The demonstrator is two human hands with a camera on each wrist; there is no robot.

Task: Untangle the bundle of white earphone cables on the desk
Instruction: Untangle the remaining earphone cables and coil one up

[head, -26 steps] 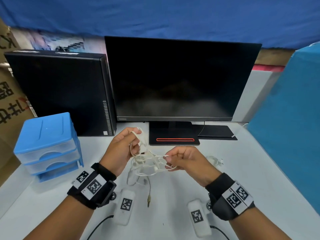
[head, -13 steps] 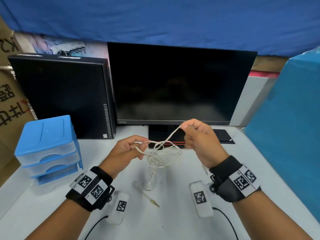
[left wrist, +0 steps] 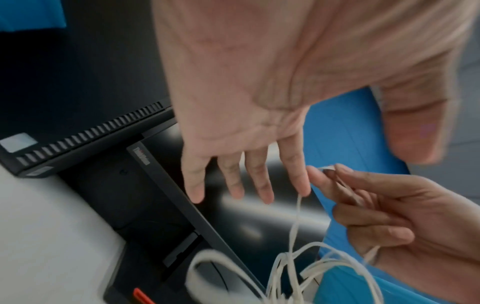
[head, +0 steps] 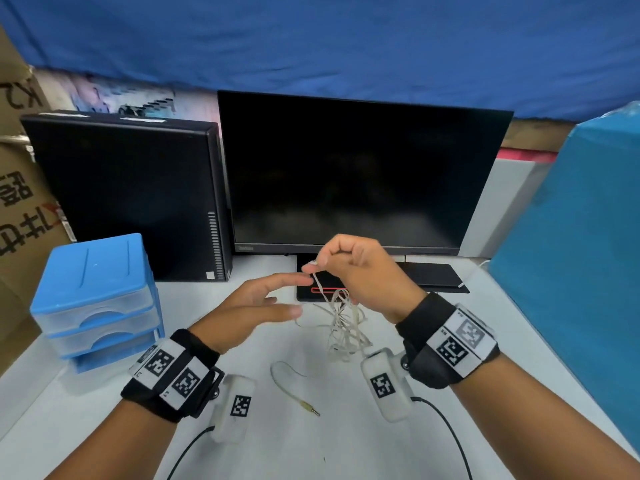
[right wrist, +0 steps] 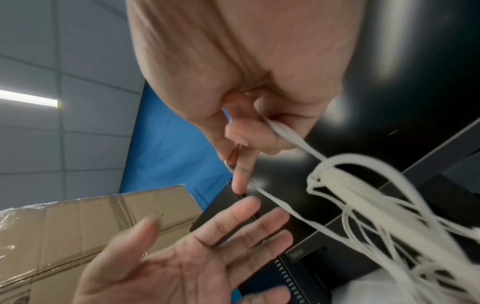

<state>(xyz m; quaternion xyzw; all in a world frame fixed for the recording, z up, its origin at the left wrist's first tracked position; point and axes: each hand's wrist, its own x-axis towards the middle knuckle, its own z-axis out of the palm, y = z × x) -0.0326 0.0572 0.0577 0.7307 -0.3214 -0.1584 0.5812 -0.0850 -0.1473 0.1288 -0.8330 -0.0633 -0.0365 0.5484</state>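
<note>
Two hands, head view: right hand (head: 363,271) at frame centre pinches one strand; the earphone cables (head: 343,323) dangle below it over the desk (head: 311,452), plug (head: 310,408) lying lower centre. Left hand (head: 256,306) is spread flat, holding nothing.
Left wrist view: straight fingers (left wrist: 259,181); the index tip touches a strand.
Right wrist view: thumb and finger (right wrist: 241,170) clamp the strand; tangle at right.
</note>
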